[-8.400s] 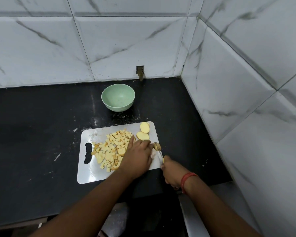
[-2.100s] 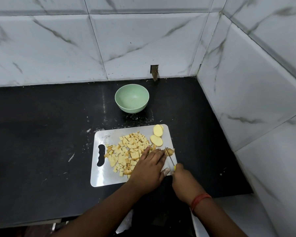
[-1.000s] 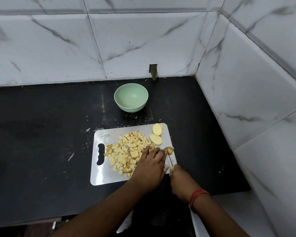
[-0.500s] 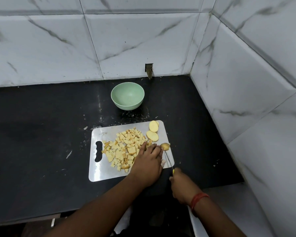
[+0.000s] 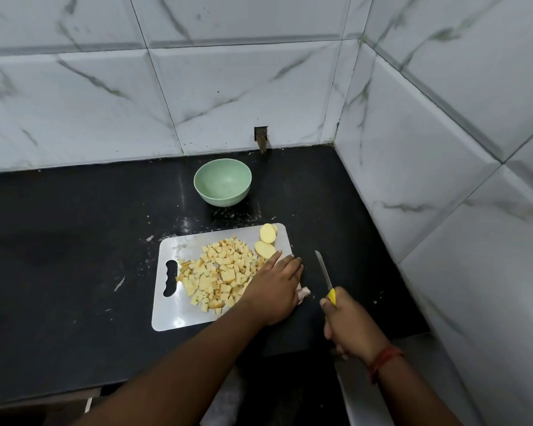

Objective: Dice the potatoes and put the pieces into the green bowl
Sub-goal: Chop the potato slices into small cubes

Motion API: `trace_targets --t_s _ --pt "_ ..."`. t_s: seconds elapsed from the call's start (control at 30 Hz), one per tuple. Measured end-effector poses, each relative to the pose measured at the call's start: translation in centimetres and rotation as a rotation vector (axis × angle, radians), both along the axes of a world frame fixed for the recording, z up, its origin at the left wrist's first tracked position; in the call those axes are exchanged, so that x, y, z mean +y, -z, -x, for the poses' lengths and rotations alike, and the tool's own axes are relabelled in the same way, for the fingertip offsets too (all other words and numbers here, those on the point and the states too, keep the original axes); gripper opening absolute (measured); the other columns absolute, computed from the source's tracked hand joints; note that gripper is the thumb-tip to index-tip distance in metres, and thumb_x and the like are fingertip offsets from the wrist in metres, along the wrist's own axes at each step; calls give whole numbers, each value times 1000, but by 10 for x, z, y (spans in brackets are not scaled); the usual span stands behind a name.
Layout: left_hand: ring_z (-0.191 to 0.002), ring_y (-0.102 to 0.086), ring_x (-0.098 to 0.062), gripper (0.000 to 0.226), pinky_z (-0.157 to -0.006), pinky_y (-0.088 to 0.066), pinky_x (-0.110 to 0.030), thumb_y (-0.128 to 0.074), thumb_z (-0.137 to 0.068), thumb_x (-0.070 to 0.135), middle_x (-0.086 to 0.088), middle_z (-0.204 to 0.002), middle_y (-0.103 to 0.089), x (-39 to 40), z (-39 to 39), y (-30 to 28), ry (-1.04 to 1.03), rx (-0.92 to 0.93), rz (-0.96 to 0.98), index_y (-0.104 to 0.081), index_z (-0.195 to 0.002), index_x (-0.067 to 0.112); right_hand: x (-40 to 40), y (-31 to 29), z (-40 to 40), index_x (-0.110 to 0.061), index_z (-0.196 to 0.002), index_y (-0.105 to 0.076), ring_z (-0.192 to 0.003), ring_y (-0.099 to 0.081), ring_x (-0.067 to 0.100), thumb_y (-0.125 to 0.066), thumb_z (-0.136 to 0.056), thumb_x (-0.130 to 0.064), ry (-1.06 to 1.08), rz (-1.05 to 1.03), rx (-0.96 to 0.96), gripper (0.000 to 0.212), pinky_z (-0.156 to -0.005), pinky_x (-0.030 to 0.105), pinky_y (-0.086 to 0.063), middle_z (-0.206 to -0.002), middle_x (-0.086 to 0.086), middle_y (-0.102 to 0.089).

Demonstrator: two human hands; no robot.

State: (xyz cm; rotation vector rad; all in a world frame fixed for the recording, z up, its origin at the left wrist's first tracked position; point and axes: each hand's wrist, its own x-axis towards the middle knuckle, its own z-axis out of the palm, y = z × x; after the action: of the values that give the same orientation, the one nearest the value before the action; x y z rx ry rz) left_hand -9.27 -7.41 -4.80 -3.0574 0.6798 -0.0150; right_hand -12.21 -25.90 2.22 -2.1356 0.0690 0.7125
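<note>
On steel board (image 5: 179,315): matte cubed dice (image 5: 220,276); left grip (image 5: 276,287) flat; right grip (image 5: 350,325) holding knife (image 5: 324,273).

Green bowl (image 5: 222,182); black counter (image 5: 74,229); yellow-handled knife (image 5: 326,279).

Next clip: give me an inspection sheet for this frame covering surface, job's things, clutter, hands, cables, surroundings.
Surface: black countertop, pale specks and smears around the board.
Job's things: diced potato pile and two potato slices on the cutting board; green bowl empty, behind the board.
Clutter: nothing seen.
Hands: left hand rests flat on the board's right edge; right hand grips a yellow-handled knife, blade over the countertop, off the board.
Cables: nothing seen.
Surroundings: white marble-look wall tiles in a corner; a small notch in the back wall.
</note>
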Motion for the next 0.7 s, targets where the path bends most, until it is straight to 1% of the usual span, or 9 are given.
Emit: trace_targets --t_s 0.07,0.13,0.2,0.3,0.37,0.43,0.53,0.6,0.7 --pt "-148 -30 -26 80 -127 -7 -42 -6 -97 51 -11 -159 -37 2 -2 6 -18 2 -32 -38 -153 4 -4 1 -4 -18 -86 -37 -34 -43 18 -38 -103 -30 -20 5 20 20 -40 25 -37 -64 10 -59" --pt "-145 -34 -26 73 -127 -9 -41 -14 -103 50 -11 -155 -42 7 0 13 -48 -9 -32 -41 -151 3 -8 3 -7 -18 -87 -38 -35 -43 17 -37 -103 -31 -40 9 27 20 -40 25 -38 -65 10 -60" --pt "-143 -36 -27 67 -127 -14 -42 -22 -106 49 -10 -152 -45 14 2 17 -77 -9 -31 -44 -150 3 -11 5 -10 -18 -90 -38 -36 -43 17 -37 -102 -32 -61 14 37 19 -40 24 -38 -66 9 -60" --pt "-140 -41 -29 65 -125 -21 -46 -24 -106 47 -11 -146 -53 25 5 19 -97 -55 -85 -53 -144 3 -12 8 -15 -20 -90 -39 -35 -43 17 -37 -103 -33 -101 14 48 18 -40 24 -39 -67 9 -60" --pt "-143 -37 -31 64 -125 -19 -48 -25 -105 47 -11 -151 -48 34 7 17 -129 -57 -76 -50 -147 4 -9 9 -16 -22 -90 -38 -34 -43 16 -37 -103 -34 -124 11 46 18 -40 24 -38 -67 9 -60" --pt "-145 -35 -29 63 -126 -16 -47 -30 -104 47 -9 -155 -43 42 12 13 -181 -89 -22 -45 -151 8 -5 11 -16 -22 -88 -38 -34 -42 16 -38 -103 -33 -150 6 43 18 -40 24 -38 -68 9 -60" --pt "-144 -37 -27 62 -126 -13 -44 -37 -100 44 -10 -155 -44 51 25 8 -269 -146 39 -45 -151 10 6 14 -16 -18 -90 -40 -35 -43 18 -38 -102 -28 -148 -16 9 16 -39 24 -38 -73 13 -61" --pt "-145 -36 -27 63 -126 -9 -44 -42 -100 45 -11 -156 -42 55 38 11 -300 -162 63 -43 -152 10 17 16 -18 -16 -95 -43 -39 -48 17 -37 -103 -25 -132 -31 -36 13 -40 26 -41 -80 14 -64" --pt "-149 -30 -28 69 -125 -10 -49 -38 -101 54 -11 -160 -36 56 54 19 -312 -144 67 -37 -155 12 37 25 -26 -15 -97 -48 -52 -58 16 -38 -101 -18 -118 -24 -116 11 -48 27 -50 -88 9 -63"
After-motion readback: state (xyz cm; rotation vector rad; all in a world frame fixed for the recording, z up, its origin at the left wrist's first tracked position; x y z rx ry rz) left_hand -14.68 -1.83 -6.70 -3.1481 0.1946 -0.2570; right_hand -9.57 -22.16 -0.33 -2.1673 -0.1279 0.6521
